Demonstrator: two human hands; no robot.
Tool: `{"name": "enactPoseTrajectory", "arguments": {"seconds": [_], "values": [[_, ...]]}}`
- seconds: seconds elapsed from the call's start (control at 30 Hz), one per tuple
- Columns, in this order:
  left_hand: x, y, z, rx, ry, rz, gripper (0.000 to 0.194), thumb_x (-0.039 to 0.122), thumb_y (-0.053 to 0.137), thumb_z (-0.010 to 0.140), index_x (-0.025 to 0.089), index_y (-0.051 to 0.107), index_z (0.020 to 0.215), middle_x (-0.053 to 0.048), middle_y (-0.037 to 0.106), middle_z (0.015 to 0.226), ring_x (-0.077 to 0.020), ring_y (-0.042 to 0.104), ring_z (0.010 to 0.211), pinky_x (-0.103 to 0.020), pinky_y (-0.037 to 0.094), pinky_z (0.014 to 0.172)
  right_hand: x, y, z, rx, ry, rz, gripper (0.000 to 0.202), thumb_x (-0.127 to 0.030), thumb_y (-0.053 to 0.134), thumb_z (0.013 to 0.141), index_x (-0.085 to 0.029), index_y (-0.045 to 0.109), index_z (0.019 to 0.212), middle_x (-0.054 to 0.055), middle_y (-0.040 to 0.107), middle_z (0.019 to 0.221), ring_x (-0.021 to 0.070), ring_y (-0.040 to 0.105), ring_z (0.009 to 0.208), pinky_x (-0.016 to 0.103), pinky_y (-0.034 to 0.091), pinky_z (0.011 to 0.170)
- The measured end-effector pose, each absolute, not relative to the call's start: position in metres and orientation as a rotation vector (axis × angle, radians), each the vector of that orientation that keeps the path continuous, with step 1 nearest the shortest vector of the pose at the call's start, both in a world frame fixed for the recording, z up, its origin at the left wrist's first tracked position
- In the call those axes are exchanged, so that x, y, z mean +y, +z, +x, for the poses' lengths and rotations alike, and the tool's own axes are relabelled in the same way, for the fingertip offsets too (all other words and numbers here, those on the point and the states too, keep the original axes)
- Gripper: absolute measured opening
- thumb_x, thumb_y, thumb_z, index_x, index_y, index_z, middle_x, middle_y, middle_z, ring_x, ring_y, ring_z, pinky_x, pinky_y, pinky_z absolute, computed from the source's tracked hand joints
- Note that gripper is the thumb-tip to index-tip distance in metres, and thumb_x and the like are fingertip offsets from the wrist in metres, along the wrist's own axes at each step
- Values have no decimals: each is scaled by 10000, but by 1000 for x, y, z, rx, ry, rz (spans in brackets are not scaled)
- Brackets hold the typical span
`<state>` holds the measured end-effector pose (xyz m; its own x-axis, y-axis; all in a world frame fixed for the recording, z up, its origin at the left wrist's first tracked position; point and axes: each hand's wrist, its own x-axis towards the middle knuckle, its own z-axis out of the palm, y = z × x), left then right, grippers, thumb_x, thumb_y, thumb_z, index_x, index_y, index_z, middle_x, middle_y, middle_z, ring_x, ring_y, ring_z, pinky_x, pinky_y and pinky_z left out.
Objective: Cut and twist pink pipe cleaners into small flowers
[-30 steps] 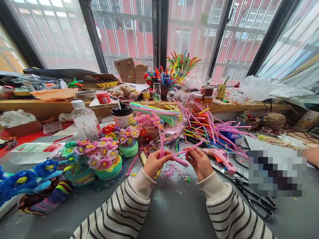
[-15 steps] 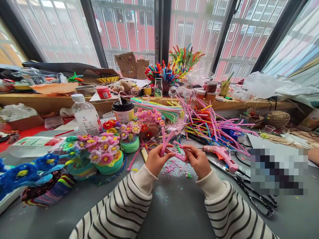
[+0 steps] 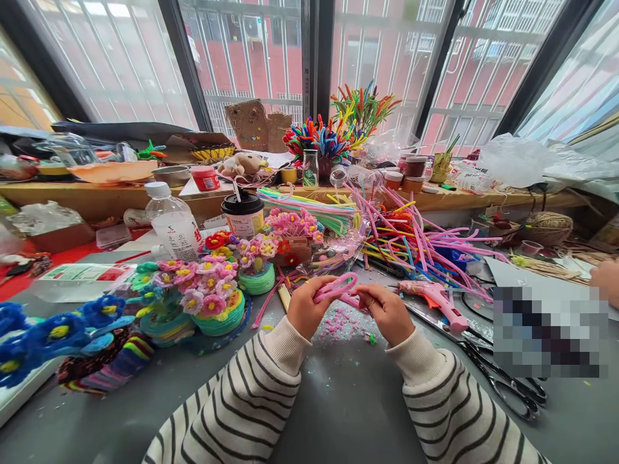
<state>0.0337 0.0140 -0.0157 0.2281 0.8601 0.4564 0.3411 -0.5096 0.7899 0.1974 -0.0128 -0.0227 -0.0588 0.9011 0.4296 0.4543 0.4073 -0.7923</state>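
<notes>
Pipe cleaner (image 3: 354,280), one, pink: held above the counter (image 3: 348,412), between the two hands, bent into a narrow loop. Left hand (image 3: 309,308): gripping the base of the loop, the bend sticking out past the fingers. Right hand (image 3: 387,312): fingertips pinched together at a pink strand just right of the loop. Both cuffs ribbed, sleeves striped.

Scraps (image 3: 336,324), pink, one green bit among them: on the counter, below and between the hands.

Glue gun (image 3: 435,299), pink: near the right hand, on its right. Scissors (image 3: 515,390), black handles: farther right. At the right edge, part of another person (image 3: 604,280), blurred.

Pink flowers (image 3: 210,290) in a green-and-yellow pot: left of the left hand. Blue flowers (image 3: 53,332): far left. Bottle (image 3: 171,222), clear, white cap; cup (image 3: 243,222), black lid, straw: behind the pink flowers.

Pile of pipe cleaners (image 3: 416,241), mixed colours, pink on top: beyond the right hand.
</notes>
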Motion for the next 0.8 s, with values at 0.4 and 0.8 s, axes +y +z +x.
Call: {"name": "enactPoseTrajectory", "arguments": {"seconds": [0.4,0.8], "values": [[16,-16,33,1094,1259,1888,142,262,577,647,195,672,729,-18,591,628,-123,502,607,-216,395,594,-14,-19,195,-1743,530,-1211,216,-274,449,747,-189,642,797,25,530,599,140,490,573,260,372,556],[17,-6,33,1130,1217,1460,95,229,637,545,158,672,596,-23,656,645,-153,562,655,-261,423,683,-10,-32,199,-1993,340,-1189,430,-378,545,679,-228,527,1081,54,514,762,134,471,572,283,431,592]]}}
